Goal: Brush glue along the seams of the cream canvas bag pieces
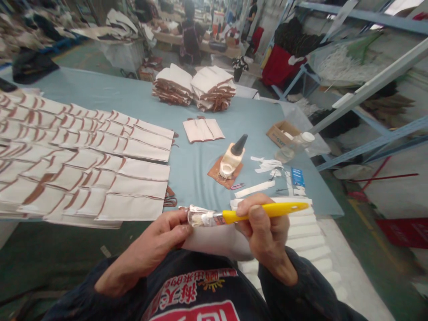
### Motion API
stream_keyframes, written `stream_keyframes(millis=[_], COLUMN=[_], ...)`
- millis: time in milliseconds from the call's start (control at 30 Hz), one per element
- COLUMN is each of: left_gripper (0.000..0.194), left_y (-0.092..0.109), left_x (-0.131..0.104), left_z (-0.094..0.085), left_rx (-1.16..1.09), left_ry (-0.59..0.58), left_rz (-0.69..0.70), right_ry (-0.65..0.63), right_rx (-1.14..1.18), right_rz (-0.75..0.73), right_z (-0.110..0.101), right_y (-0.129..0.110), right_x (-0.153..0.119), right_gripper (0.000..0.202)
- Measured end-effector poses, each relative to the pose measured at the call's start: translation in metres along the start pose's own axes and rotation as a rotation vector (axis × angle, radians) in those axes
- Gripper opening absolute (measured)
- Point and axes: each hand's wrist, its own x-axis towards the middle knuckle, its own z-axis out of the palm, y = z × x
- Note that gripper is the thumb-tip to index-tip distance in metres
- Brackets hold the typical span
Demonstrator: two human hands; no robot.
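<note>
My right hand (pixel 264 227) grips a brush (pixel 267 211) with a yellow handle, held nearly level. Its pale bristles, on the left end, touch the edge of a whitish fabric piece (pixel 214 238) in front of my body. My left hand (pixel 170 232) pinches that piece's upper left corner, close to the bristles. Beyond my hands, a cream container (pixel 227 168) with a dark cone-shaped part stands on a brown patch (pixel 215 171). A small pink-handled tool (pixel 237 186) lies beside it.
Overlapping rows of cream pieces with brown edges (pixel 133 183) cover the left of the blue-grey table (pixel 197 158). Two stacks (pixel 212 84) stand at its back, a single piece (pixel 203 129) nearer. White strips (pixel 256 189), a cardboard box (pixel 282 133) and a jar (pixel 305 138) are right.
</note>
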Motion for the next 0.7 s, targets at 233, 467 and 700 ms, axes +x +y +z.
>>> stream_keyframes(millis=[233,467,700], left_gripper=[0.045,0.047,0.048], left_y=[-0.005,-0.006,-0.002], left_x=[-0.003,-0.006,-0.008], left_z=[0.004,0.000,0.000], left_rx=[-0.057,-0.025,-0.018], left_ry=[-0.041,-0.018,-0.033], left_rz=[-0.021,-0.017,0.005], right_ry=[0.106,-0.027,0.030], right_rx=[-0.286,-0.235,-0.213], right_rz=[-0.168,-0.083,-0.078], right_z=[0.003,0.007,0.008], right_y=[0.008,-0.003,-0.003], right_x=[0.002,-0.005,-0.006], right_gripper=[0.025,0.023,0.024])
